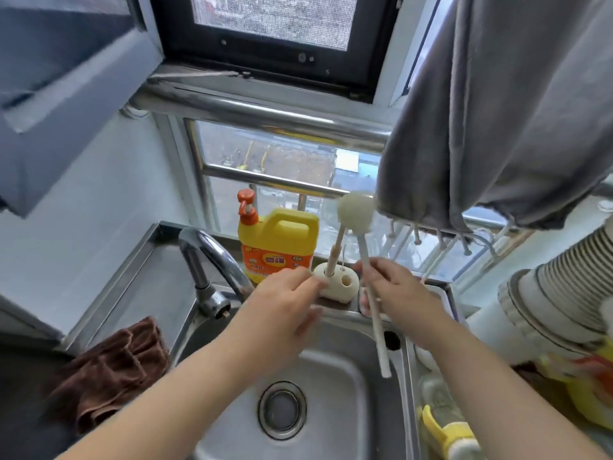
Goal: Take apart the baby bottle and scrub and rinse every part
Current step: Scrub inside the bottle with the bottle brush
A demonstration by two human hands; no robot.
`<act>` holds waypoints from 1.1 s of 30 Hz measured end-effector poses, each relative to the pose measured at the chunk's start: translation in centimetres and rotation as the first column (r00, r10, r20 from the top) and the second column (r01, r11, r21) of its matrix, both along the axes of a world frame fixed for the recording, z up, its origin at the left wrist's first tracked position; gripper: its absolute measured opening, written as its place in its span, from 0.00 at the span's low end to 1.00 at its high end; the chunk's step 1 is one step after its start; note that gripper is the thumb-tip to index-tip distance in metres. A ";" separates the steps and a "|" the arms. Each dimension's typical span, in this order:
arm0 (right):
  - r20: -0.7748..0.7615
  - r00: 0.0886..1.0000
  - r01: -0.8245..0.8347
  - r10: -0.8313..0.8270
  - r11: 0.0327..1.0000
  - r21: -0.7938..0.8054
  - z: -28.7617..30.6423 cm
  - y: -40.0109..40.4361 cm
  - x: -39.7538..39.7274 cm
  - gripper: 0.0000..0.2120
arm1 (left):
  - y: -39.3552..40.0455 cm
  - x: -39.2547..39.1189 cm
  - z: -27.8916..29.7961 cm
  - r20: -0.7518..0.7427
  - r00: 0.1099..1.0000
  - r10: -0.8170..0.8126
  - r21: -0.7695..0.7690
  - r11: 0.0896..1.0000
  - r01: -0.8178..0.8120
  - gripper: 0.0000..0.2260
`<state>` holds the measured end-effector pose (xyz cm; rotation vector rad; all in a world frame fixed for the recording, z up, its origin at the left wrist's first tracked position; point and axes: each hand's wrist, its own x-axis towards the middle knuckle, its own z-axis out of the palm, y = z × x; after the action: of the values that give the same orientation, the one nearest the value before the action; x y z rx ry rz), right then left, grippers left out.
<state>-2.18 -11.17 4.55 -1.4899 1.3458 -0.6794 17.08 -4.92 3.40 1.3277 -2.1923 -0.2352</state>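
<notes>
My right hand (394, 287) pinches the sponge brush (356, 212) handle, my left hand (282, 307) steadies the holder (335, 283); best lift straight up, clear of the second brush (333, 252).

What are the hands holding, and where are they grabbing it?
The right hand grips a sponge bottle brush partway along its white handle. The left hand touches the white brush holder but grips nothing.

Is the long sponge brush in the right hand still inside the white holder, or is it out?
Out. The right hand grips the sponge brush clear of the white holder, its handle end hanging free over the sink.
</notes>
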 end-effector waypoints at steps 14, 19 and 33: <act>-0.157 0.984 -0.077 0.086 0.995 0.064 -2.2 1.4 7.6 0.12 | -8.9 10.9 6.8 0.071 0.901 0.428 0.259 0.864 -0.431 0.13; -0.151 0.982 -0.100 0.109 0.993 0.068 -3.1 2.0 5.3 0.09 | -12.9 10.8 6.2 0.188 0.932 0.308 0.443 0.821 -0.361 0.14; -0.011 1.000 0.002 -0.001 0.995 0.097 -3.6 3.5 2.3 0.09 | -13.3 8.1 5.5 -0.001 0.865 0.502 0.511 0.743 -0.431 0.06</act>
<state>0.11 -7.67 0.91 -1.4173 1.3691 -0.5989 25.18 -18.24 8.88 2.0314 -1.6530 -0.7084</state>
